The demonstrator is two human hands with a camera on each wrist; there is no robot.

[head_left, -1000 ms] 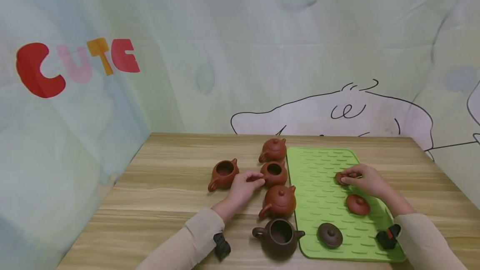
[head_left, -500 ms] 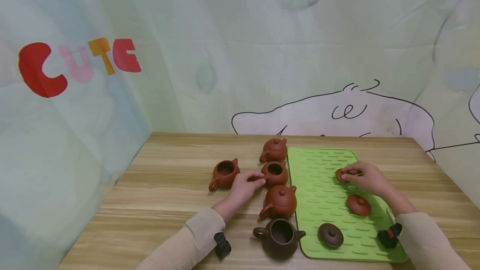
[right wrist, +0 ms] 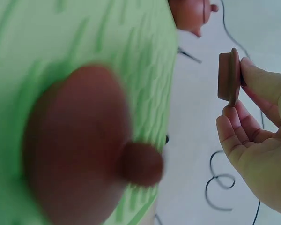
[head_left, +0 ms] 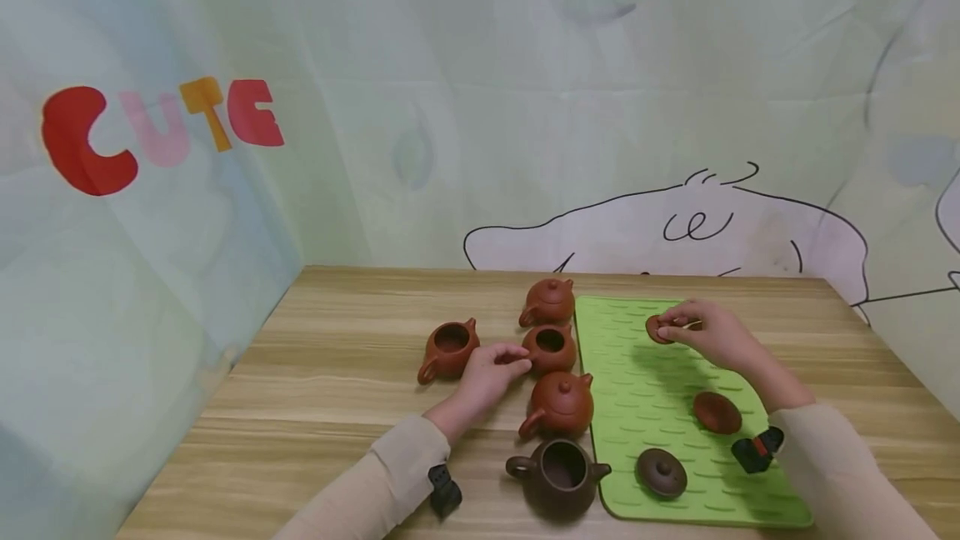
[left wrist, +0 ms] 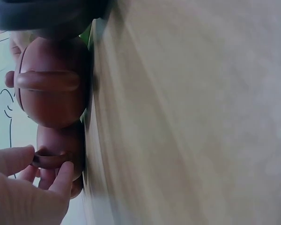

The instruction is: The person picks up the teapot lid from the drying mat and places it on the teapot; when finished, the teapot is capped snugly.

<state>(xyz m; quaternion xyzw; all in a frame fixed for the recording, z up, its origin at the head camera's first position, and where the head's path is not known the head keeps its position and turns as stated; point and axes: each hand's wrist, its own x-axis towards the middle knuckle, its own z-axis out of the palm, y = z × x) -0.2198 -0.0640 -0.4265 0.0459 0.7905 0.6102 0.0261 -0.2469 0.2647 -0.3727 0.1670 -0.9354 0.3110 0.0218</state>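
Observation:
My left hand (head_left: 487,373) pinches the loop handle (left wrist: 51,161) of a small reddish-brown teapot (head_left: 551,350) whose top is uncovered. In the left wrist view, thumb and fingers meet around that handle. My right hand (head_left: 716,336) holds a small round lid (head_left: 657,330) by its knob, raised over the far part of the green mat (head_left: 622,407). The right wrist view shows this lid (right wrist: 228,77) on edge, its inner rim facing the mat side and the knob hidden between the fingers. Lower on the mat lie a larger red-brown lid (head_left: 717,413) and a dark brown lid (head_left: 662,473).
Lidded teapots stand behind (head_left: 550,302) and in front (head_left: 562,404) of the gripped one. Nearest is an uncovered dark brown teapot (head_left: 561,475). Another uncovered teapot (head_left: 451,350) sits to the left on the wooden table (head_left: 300,407). A printed cloth (head_left: 420,107) hangs behind.
My right hand has lifted the small lid off the mat and moved it up, away from me and slightly left. My left hand has stayed on the teapot handle.

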